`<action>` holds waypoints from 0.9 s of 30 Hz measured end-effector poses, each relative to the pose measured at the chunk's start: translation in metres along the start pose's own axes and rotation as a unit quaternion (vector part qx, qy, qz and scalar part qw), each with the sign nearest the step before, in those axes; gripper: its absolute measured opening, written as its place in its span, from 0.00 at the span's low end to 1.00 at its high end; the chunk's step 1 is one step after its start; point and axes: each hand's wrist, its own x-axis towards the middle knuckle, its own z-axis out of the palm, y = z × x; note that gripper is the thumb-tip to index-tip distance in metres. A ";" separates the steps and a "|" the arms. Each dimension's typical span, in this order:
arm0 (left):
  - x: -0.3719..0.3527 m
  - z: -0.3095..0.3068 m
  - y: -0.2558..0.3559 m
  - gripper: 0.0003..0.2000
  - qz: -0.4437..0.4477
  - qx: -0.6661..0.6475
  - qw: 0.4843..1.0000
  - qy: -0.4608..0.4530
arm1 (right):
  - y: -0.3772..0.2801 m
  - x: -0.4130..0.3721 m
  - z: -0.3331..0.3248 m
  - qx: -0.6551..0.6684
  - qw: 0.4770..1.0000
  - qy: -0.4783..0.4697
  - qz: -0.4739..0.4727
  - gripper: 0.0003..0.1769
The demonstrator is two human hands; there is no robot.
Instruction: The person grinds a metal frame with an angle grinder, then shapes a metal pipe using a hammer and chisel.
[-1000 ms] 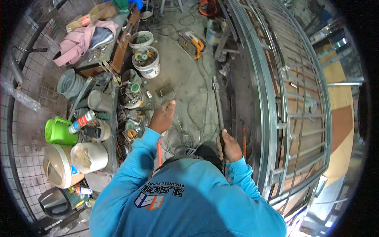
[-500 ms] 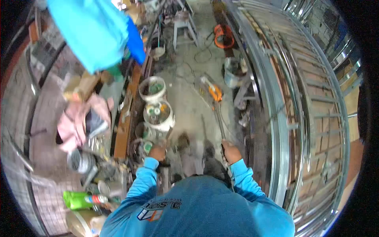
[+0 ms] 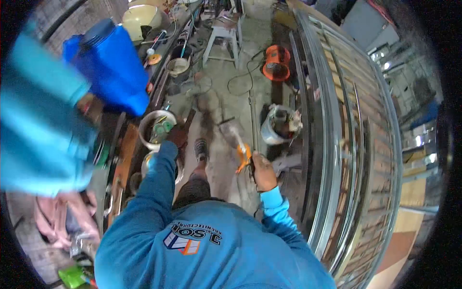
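My right hand (image 3: pixel 264 174) is closed around a long thin metal bar (image 3: pixel 253 115), which points forward over the floor. Just left of that hand lies an orange-handled tool (image 3: pixel 244 157) with a flat greyish end, overlapping the bar's lower part in this view. My left hand (image 3: pixel 177 138), dark and smeared by motion, is closed at the right rim of a white bucket (image 3: pixel 143 131) holding green pieces. A short dark stick-like piece (image 3: pixel 190 118) extends forward from it; its kind does not show. Between my arms my leg and striped footwear (image 3: pixel 200 149) step forward.
At left another person's blue sleeve (image 3: pixel 43 120) and hand (image 3: pixel 90 109) are close, beside a blue barrel (image 3: pixel 113 67). Ahead stand a stool (image 3: pixel 224 36) and an orange container (image 3: pixel 276 62) with a cord. A bucket (image 3: pixel 274 132) and stacked metal frames (image 3: pixel 332 120) line the right.
I have moved forward, so the buckets and stool are nearer. My left hand has reached forward beside the white bucket. The other person's sleeve is lower and closer at left.
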 end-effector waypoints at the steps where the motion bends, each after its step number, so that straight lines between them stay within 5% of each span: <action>1: 0.040 -0.029 0.009 0.31 -0.034 -0.098 0.995 0.011 | -0.030 0.026 0.008 0.071 0.993 0.006 0.091 0.21; 4: 0.174 -0.061 -0.020 0.28 -0.018 -0.039 0.993 0.108 | -0.041 0.120 0.018 -0.058 0.997 0.042 0.016 0.23; 7: 0.235 -0.089 -0.030 0.22 -0.042 0.065 0.993 0.090 | -0.036 0.200 0.009 -0.045 0.996 0.000 0.072 0.22; 9: 0.289 -0.115 -0.037 0.19 -0.033 0.135 0.987 0.076 | -0.045 0.248 0.007 -0.117 0.990 0.049 -0.058 0.22; 10: 0.343 -0.114 -0.043 0.18 -0.016 0.149 0.984 0.093 | -0.079 0.263 0.003 0.003 0.993 0.016 0.116 0.22; 12: 0.425 -0.111 -0.068 0.17 0.063 0.223 0.967 0.106 | -0.106 0.305 -0.002 0.019 0.986 0.044 0.158 0.22; 14: 0.477 -0.113 -0.106 0.18 0.172 0.342 0.919 0.091 | -0.105 0.363 -0.014 -0.152 0.987 0.057 -0.024 0.16; 16: 0.500 -0.151 -0.094 0.20 0.052 0.125 0.991 0.017 | -0.109 0.424 -0.026 -0.285 0.944 0.092 -0.139 0.13; 18: 0.532 -0.165 -0.103 0.21 0.006 0.079 0.997 0.004 | -0.103 0.500 -0.041 -0.482 0.723 0.160 -0.469 0.13; 19: 0.552 -0.172 -0.107 0.21 -0.004 0.074 0.997 0.001 | -0.101 0.523 -0.051 -0.568 0.720 0.128 -0.377 0.22; 22: 0.627 -0.184 -0.126 0.23 -0.037 0.073 0.996 -0.018 | -0.133 0.631 -0.072 -0.491 0.743 0.121 -0.438 0.22; 24: 0.681 -0.184 -0.136 0.24 -0.058 0.081 0.994 -0.041 | -0.136 0.699 -0.096 -0.296 0.913 0.037 -0.278 0.17; 25: 0.709 -0.183 -0.141 0.25 -0.069 0.095 0.992 -0.053 | -0.146 0.734 -0.112 -0.307 0.911 0.025 -0.273 0.15; 27: 0.763 -0.178 -0.152 0.26 -0.088 0.134 0.983 -0.092 | -0.197 0.779 -0.131 -0.198 0.979 0.024 -0.044 0.13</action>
